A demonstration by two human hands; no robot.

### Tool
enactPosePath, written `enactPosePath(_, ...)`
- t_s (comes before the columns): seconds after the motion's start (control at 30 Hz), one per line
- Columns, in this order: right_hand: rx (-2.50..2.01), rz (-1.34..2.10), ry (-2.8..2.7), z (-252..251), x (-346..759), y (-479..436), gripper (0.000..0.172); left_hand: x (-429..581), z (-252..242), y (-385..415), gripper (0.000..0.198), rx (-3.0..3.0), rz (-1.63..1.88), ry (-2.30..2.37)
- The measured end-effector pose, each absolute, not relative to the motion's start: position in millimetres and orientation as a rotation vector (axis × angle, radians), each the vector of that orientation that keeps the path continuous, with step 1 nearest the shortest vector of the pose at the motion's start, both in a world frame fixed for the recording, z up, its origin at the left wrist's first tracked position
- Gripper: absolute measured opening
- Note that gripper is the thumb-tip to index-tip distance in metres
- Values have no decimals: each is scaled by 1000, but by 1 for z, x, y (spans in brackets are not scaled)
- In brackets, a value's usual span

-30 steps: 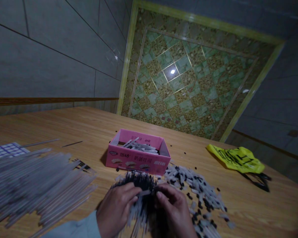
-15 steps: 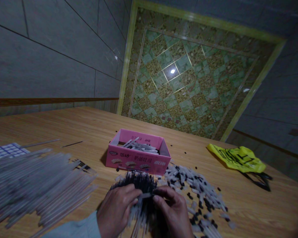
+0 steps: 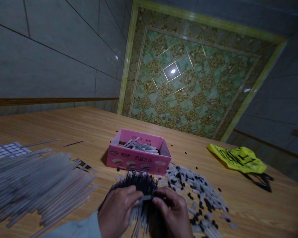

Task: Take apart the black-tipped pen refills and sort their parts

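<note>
A short translucent tube [image 3: 146, 197] spans the gap between my two hands. My left hand [image 3: 120, 208] is closed, pinching the tube's left end between thumb and forefinger. At its other end the thumb and forefinger of my right hand [image 3: 172, 210] are closed on a small dark tip, too blurred to name. Below and behind the fingers lies a dense bundle of thin clear sticks with black bristly tips [image 3: 139, 180], partly covered by both hands. To the right of my right hand spreads a pile of short translucent tubes and small black pieces [image 3: 196, 183].
A pink cardboard box [image 3: 136, 163] holding whitish sticks stands just beyond the bundle. Long clear tubes [image 3: 39, 185] lie heaped at left, beside a blue-checked cloth [image 3: 8, 150]. A yellow plastic bag [image 3: 235, 158] with black print lies at right on the wooden table [image 3: 89, 122].
The hands stay in nearly the same place, still pinching the tube, which sits slightly lower. The whole view has shifted very slightly.
</note>
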State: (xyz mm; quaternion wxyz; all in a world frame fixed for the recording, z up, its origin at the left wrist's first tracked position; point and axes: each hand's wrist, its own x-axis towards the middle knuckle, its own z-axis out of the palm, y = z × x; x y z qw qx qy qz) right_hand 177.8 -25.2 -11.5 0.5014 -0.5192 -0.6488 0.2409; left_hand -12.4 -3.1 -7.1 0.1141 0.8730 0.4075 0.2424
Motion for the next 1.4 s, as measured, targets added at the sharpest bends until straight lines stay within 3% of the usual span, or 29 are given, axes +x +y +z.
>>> enactPosePath(0.17, -1333, 496, -1686, -11, 177, -28, 13, -12, -11, -3, 29, 2582, 730, 1200)
enactPosePath(0.33, -1481, 417, -1773, -17, 175, -27, 37, -12, -11, -3, 27, 2600, 703, 1194)
enactPosePath(0.5, -1376, 477, -1781, -20, 176, -28, 19, -12, -8, -4, 28, 2595, 704, 1218)
enactPosePath(0.67, -1411, 482, -1812, -16, 175, -28, 37, -12, -8, -4, 28, 2596, 681, 1199)
enactPosePath(0.8, -1421, 448, -1831, -18, 174, -28, 23, -12, -9, -3, 28, 2573, 686, 1206)
enactPosePath(0.97, -1530, 420, -1815, -20, 174, -28, 40, -11, -9, -4, 28, 2582, 719, 1140)
enactPosePath(1.1, -1439, 389, -1817, -17, 174, -29, 26, -12, -8, -4, 27, 2546, 724, 1175)
enactPosePath(1.27, -1464, 419, -1803, -17, 174, -28, 42, -12, -9, -4, 29, 2587, 708, 1157)
enactPosePath(1.4, -1391, 404, -1772, -17, 174, -28, 36, -12, -9, -3, 31, 2583, 716, 1166)
